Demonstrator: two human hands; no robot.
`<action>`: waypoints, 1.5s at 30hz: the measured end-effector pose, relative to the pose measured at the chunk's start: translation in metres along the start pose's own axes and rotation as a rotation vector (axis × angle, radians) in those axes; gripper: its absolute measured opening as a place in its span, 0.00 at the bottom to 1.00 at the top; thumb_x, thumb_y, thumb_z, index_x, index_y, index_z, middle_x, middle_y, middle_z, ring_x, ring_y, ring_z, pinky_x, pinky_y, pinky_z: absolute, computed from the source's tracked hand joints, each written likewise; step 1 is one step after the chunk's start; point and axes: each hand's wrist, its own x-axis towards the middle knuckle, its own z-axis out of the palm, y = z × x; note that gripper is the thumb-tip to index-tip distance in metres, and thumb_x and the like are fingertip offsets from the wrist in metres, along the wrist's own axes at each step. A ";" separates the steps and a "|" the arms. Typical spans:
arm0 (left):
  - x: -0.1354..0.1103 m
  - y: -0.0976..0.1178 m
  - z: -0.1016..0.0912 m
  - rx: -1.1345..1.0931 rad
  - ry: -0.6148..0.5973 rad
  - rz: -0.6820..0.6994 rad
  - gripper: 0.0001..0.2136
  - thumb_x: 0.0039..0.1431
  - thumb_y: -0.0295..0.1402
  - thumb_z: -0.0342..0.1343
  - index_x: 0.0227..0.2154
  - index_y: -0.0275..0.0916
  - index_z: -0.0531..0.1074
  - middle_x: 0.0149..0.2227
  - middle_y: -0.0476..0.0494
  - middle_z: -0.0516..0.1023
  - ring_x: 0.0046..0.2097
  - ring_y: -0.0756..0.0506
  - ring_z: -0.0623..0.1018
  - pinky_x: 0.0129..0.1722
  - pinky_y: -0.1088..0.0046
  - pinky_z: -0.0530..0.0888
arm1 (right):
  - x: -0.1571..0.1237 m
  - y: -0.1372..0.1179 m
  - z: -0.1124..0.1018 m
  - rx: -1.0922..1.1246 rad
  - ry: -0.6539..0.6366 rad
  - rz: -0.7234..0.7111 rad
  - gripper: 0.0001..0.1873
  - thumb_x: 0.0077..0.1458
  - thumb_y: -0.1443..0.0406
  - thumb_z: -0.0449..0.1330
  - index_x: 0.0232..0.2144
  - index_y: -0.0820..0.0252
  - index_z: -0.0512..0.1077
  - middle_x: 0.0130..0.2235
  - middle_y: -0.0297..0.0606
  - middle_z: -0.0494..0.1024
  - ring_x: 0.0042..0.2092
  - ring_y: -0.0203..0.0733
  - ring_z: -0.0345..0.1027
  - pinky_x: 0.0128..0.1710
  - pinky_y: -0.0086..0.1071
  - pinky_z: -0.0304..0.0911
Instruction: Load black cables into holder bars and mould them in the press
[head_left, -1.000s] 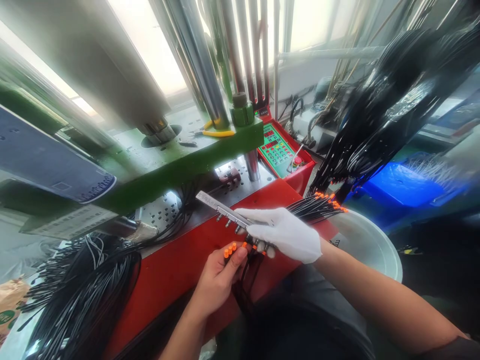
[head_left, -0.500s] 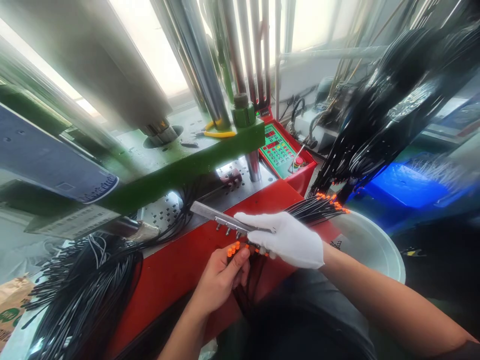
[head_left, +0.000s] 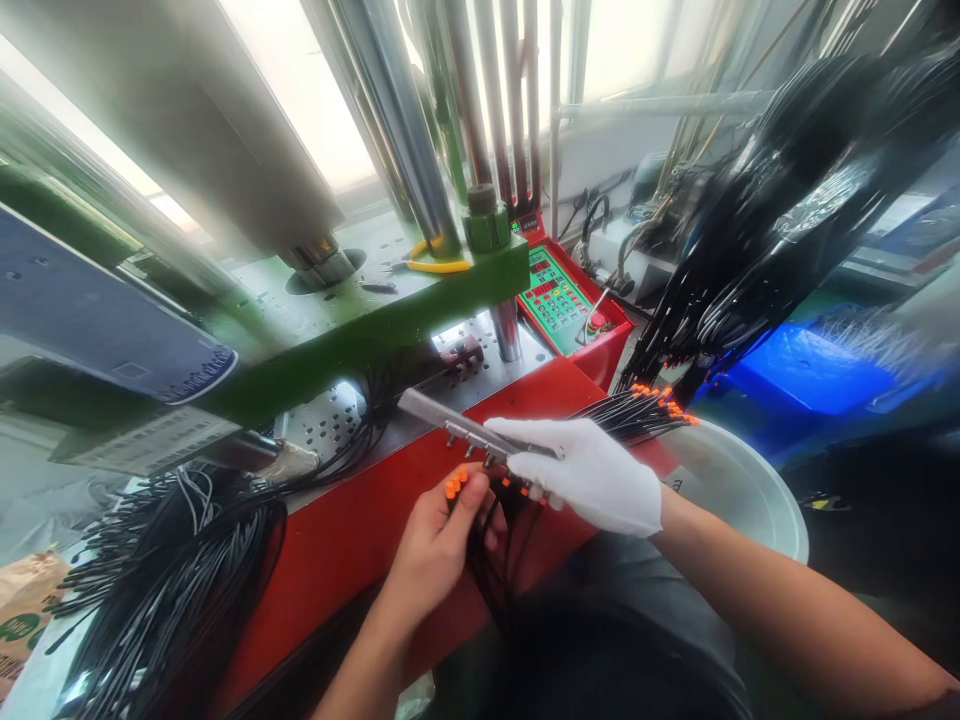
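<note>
My right hand [head_left: 589, 475], in a white glove, is closed around a grey metal bar [head_left: 442, 415] that has a row of small metal pins along its lower edge. Several orange-tipped black cables hang from the bar under the glove. Bare and just below the bar's left part, my left hand [head_left: 446, 535] is closed on a few black cables with orange ends [head_left: 456, 482] showing above the thumb. More of these cables [head_left: 495, 570] run down between the hands toward my lap.
Behind stands a green press [head_left: 375, 345] on a red base [head_left: 330, 560]. A red control box [head_left: 574, 300] is beyond it. Yellow-handled pliers [head_left: 439, 266] lie on the press plate. Black cables [head_left: 187, 590] are piled left; orange-tipped cables [head_left: 630, 415] lie right over a white tub [head_left: 780, 500].
The bar and my gloved hand have shifted slightly right. My left hand has moved a little left and up, apart from the cable end it was at on the bar.
</note>
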 end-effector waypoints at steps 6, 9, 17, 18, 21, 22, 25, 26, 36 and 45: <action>-0.002 -0.008 0.000 -0.353 0.102 -0.010 0.13 0.64 0.42 0.47 0.43 0.38 0.66 0.22 0.56 0.53 0.20 0.54 0.53 0.19 0.78 0.50 | 0.006 -0.005 -0.002 0.063 -0.053 0.131 0.28 0.54 0.64 0.58 0.58 0.52 0.63 0.36 0.36 0.73 0.24 0.29 0.59 0.16 0.20 0.57; -0.003 -0.009 0.004 -0.450 0.071 0.015 0.12 0.65 0.41 0.44 0.36 0.38 0.66 0.22 0.54 0.56 0.22 0.54 0.54 0.20 0.77 0.51 | 0.006 -0.004 0.002 0.057 -0.072 0.137 0.29 0.53 0.65 0.57 0.58 0.50 0.63 0.34 0.34 0.72 0.24 0.29 0.58 0.16 0.20 0.57; -0.008 -0.011 0.004 -0.166 0.180 0.074 0.08 0.62 0.37 0.52 0.31 0.39 0.62 0.25 0.52 0.62 0.26 0.53 0.62 0.25 0.78 0.59 | 0.005 -0.007 0.007 0.040 -0.107 0.100 0.24 0.53 0.67 0.55 0.54 0.52 0.67 0.28 0.30 0.68 0.22 0.28 0.57 0.17 0.21 0.58; -0.008 -0.011 0.004 -0.120 0.201 0.081 0.08 0.62 0.37 0.52 0.32 0.39 0.62 0.25 0.52 0.63 0.27 0.53 0.63 0.26 0.78 0.60 | 0.005 -0.007 0.007 0.042 -0.112 0.090 0.24 0.53 0.67 0.55 0.53 0.53 0.67 0.28 0.30 0.68 0.22 0.28 0.57 0.17 0.20 0.58; -0.010 -0.012 0.004 -0.059 0.223 0.091 0.07 0.62 0.37 0.52 0.32 0.40 0.62 0.25 0.52 0.63 0.27 0.53 0.64 0.28 0.77 0.62 | 0.006 -0.008 0.009 0.042 -0.131 0.074 0.23 0.54 0.68 0.54 0.53 0.53 0.66 0.27 0.29 0.67 0.21 0.27 0.56 0.17 0.20 0.57; -0.010 -0.012 0.004 -0.053 0.222 0.091 0.07 0.62 0.37 0.52 0.32 0.40 0.62 0.25 0.53 0.63 0.27 0.53 0.64 0.28 0.77 0.62 | 0.006 -0.008 0.009 0.042 -0.139 0.071 0.23 0.54 0.68 0.54 0.53 0.53 0.66 0.27 0.29 0.67 0.21 0.27 0.56 0.17 0.20 0.57; -0.010 -0.013 0.004 -0.028 0.208 0.095 0.07 0.62 0.37 0.52 0.32 0.40 0.62 0.24 0.53 0.63 0.27 0.53 0.63 0.28 0.77 0.62 | 0.006 -0.008 0.009 0.038 -0.157 0.056 0.22 0.53 0.69 0.54 0.51 0.54 0.67 0.27 0.28 0.67 0.21 0.27 0.56 0.18 0.20 0.57; -0.010 -0.014 0.004 -0.021 0.201 0.096 0.07 0.62 0.37 0.52 0.32 0.40 0.62 0.24 0.53 0.63 0.27 0.53 0.63 0.28 0.77 0.62 | 0.006 -0.008 0.009 0.031 -0.159 0.048 0.22 0.53 0.69 0.54 0.51 0.54 0.68 0.27 0.28 0.67 0.21 0.27 0.56 0.18 0.20 0.57; -0.008 -0.004 0.016 0.270 0.344 0.073 0.08 0.61 0.39 0.52 0.31 0.40 0.64 0.22 0.55 0.66 0.25 0.52 0.65 0.27 0.77 0.62 | 0.004 0.005 0.017 -0.320 0.092 -0.206 0.27 0.54 0.70 0.54 0.57 0.55 0.65 0.47 0.35 0.74 0.47 0.39 0.68 0.52 0.32 0.61; -0.003 -0.007 -0.002 -0.132 0.246 0.003 0.13 0.65 0.42 0.45 0.40 0.39 0.66 0.20 0.55 0.55 0.20 0.54 0.56 0.18 0.79 0.54 | 0.007 0.003 -0.003 -0.108 -0.137 0.190 0.22 0.53 0.58 0.59 0.51 0.55 0.68 0.24 0.27 0.64 0.21 0.29 0.57 0.17 0.22 0.56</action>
